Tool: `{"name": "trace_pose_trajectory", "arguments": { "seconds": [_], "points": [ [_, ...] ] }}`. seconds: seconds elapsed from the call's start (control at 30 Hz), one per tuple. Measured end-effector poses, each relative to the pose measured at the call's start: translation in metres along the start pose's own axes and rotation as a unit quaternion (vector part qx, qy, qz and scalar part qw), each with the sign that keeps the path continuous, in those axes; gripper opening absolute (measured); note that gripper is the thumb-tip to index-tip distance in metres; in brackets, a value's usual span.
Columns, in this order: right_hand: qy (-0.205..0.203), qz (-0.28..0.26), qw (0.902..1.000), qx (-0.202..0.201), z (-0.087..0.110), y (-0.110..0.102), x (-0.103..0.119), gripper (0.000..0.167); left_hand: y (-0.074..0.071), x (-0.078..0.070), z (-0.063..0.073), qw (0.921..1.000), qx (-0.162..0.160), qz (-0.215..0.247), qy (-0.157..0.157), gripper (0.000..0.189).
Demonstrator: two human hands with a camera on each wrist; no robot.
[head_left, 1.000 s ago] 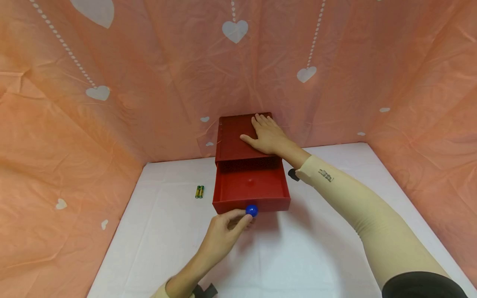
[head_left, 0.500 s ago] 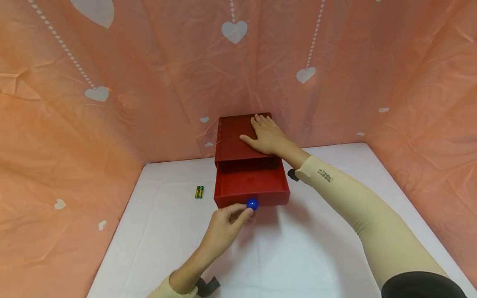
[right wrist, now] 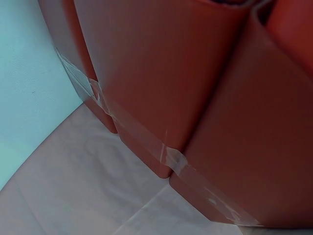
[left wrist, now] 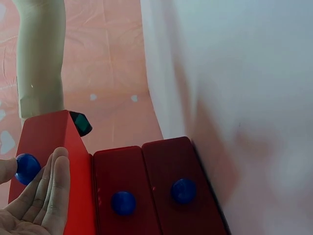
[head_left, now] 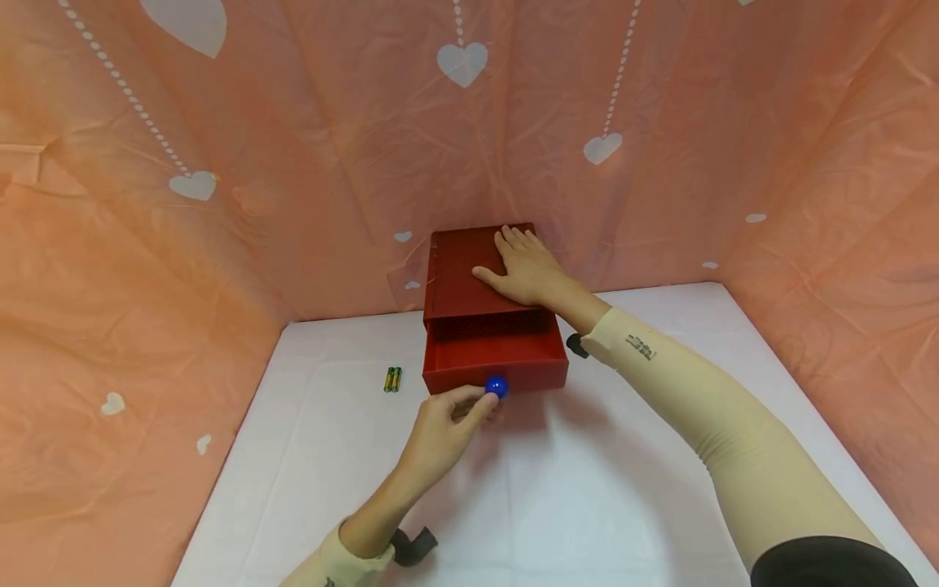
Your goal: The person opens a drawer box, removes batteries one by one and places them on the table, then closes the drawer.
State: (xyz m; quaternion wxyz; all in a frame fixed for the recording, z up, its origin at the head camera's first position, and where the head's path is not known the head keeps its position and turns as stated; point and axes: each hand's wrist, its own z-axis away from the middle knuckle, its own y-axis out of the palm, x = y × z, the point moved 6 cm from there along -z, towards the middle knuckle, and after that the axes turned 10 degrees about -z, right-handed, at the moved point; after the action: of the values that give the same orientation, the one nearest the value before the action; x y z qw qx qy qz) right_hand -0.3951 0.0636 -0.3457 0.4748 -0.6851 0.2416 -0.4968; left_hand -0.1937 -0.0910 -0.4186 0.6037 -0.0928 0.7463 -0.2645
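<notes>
At the drawer (head_left: 534, 376), left grip (head_left: 440, 430) pinches blue knob (head_left: 496, 386).

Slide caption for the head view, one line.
Left hand pinches the blue knob of a partly open red drawer; right hand rests on the cabinet.

The box-shaped cabinet (head_left: 462, 281) is dark red, and its open rectangular drawer (head_left: 539, 377) is a brighter red with a glossy, deep-blue round knob (head_left: 496, 386). The two closed rectangular drawer fronts (left wrist: 117, 169) are deep red, with round blue knobs (left wrist: 123, 203) as well. Two small cylindrical batteries (head_left: 392, 379) are banded green and yellow-gold. The surface (head_left: 345, 473) is white. The creased peach-pink sheet backdrop (head_left: 330, 179) bears white hearts (head_left: 463, 65) and white dotted lines. The long fabric right sleeve (head_left: 734, 440) is cream, printed with a small dark motif (head_left: 641, 346).
</notes>
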Motion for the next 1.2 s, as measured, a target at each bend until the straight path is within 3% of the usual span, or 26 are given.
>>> {"name": "trace_pose_trajectory", "arguments": {
  "seconds": [0.33,1.2],
  "points": [
    [0.0,0.004,1.0,-0.001,0.0,-0.001,0.001,0.092,-0.002,0.003,-0.015,0.9999,-0.012,-0.004,-0.001,0.029],
    [0.001,0.001,1.0,-0.003,0.001,-0.001,0.001,0.091,-0.005,0.01,-0.038,0.9995,-0.025,0.012,-0.012,0.027]
  ]
}}
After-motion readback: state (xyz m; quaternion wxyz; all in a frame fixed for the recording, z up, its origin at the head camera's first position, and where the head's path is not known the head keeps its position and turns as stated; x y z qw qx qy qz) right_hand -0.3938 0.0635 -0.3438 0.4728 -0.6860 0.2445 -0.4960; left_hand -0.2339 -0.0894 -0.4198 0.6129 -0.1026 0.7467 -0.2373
